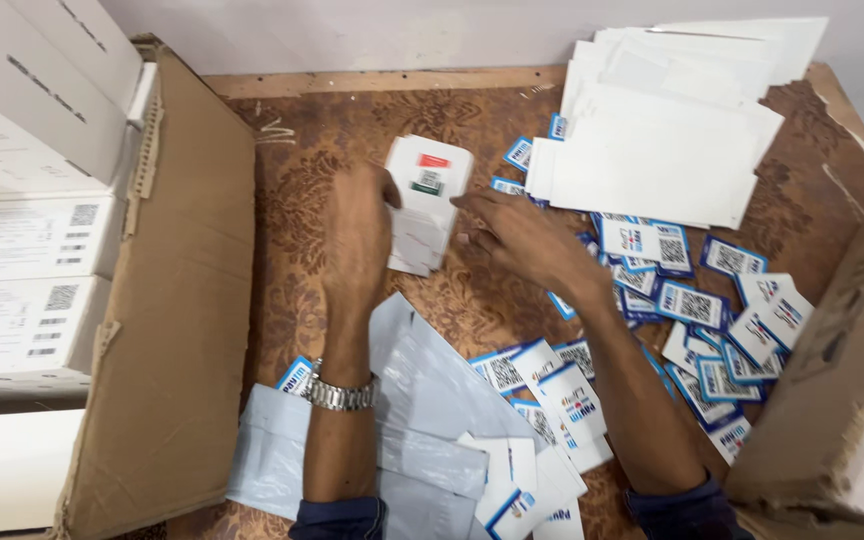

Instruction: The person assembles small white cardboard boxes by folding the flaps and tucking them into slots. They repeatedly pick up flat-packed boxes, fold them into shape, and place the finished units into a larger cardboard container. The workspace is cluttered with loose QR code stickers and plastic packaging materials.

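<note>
A small white box (pixel 426 195) with a sticker on top stands on the brown patterned table (pixel 302 150). My left hand (pixel 357 235) grips its left side, a metal watch on that wrist. My right hand (pixel 517 235) touches its right side with the fingertips. Light grey mailer bags (pixel 422 400) lie under my forearms near the front edge. Several blue-and-white code cards (pixel 692 300) are scattered to the right of my right hand.
A stack of white envelopes (pixel 662 140) lies at the back right. A large open cardboard carton (pixel 182 300) at the left holds white labelled boxes (pixel 32 240). Another cardboard box (pixel 832 380) stands at the right front. A wall runs along the back.
</note>
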